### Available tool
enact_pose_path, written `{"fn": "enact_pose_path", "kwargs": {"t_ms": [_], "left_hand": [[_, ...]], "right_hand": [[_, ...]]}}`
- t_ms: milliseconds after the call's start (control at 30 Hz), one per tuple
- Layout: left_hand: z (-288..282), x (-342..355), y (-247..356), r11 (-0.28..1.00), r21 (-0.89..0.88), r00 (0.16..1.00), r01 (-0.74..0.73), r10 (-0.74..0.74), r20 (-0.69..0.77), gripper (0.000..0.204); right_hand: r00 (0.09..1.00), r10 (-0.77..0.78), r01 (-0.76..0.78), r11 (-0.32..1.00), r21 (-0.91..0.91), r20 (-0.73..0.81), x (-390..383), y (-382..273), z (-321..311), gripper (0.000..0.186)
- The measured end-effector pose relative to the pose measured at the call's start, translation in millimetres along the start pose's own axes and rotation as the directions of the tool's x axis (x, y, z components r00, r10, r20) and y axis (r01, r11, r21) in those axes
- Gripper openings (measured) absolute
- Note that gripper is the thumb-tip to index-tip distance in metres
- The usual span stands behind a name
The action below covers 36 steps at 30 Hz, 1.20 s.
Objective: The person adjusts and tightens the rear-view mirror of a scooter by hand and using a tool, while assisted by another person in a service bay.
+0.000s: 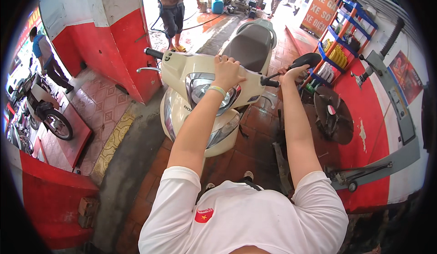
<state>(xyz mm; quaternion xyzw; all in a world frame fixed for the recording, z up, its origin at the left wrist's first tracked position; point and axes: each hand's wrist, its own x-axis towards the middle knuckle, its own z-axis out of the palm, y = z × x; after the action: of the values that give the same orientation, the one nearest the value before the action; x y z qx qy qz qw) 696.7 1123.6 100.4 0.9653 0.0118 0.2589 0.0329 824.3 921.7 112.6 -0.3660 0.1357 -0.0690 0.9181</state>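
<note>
A cream scooter (182, 110) stands in front of me, its headlight (200, 90) facing me and its grey seat (249, 44) behind. My left hand (226, 74) lies over the top of the handlebar cover (189, 67), fingers curled over its edge and thumb apart. To the right, my right hand (292, 75) is closed at the black rear-view mirror (307, 61), where its stem meets the housing; some fingertips are hidden. The black right handlebar grip (271, 83) sits between my hands. At the left end are another grip (154, 53) and a brake lever (149, 69), both untouched.
A red and white pillar (123, 49) stands left. On the right are a blue and orange shelf rack (339, 49), a dark round reel-like object (333, 115) and a grey metal machine arm (387, 163). One person (173, 8) stands behind the scooter; another (45, 56) walks beside parked motorbikes (45, 110).
</note>
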Motion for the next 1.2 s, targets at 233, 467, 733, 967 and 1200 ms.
{"fn": "enact_pose_path", "kwargs": {"t_ms": [233,467,733,967,1200], "left_hand": [[-1,-6,3,0.998,-0.046,0.996,0.031,-0.035,-0.085,0.058],[3,3,24,0.992,0.065,0.994,0.105,-0.103,-0.040,0.058],[30,14,60,0.965,0.262,0.984,-0.034,-0.014,0.178,0.082],[97,34,93,0.977,0.214,0.994,0.013,-0.036,0.105,0.097],[111,42,102,0.983,0.151,0.993,0.106,-0.111,0.027,0.078]], "right_hand": [[0.801,0.183,-0.311,0.941,0.136,0.570,13,3,-27,0.084],[0.582,0.107,-0.461,0.860,0.219,0.806,49,12,-46,0.061],[0.596,0.121,-0.538,0.794,0.283,0.794,64,19,-38,0.081],[0.446,0.117,-0.632,0.743,0.219,0.888,85,31,-30,0.065],[0.604,0.186,-0.562,0.789,0.248,0.775,88,31,-30,0.065]]}}
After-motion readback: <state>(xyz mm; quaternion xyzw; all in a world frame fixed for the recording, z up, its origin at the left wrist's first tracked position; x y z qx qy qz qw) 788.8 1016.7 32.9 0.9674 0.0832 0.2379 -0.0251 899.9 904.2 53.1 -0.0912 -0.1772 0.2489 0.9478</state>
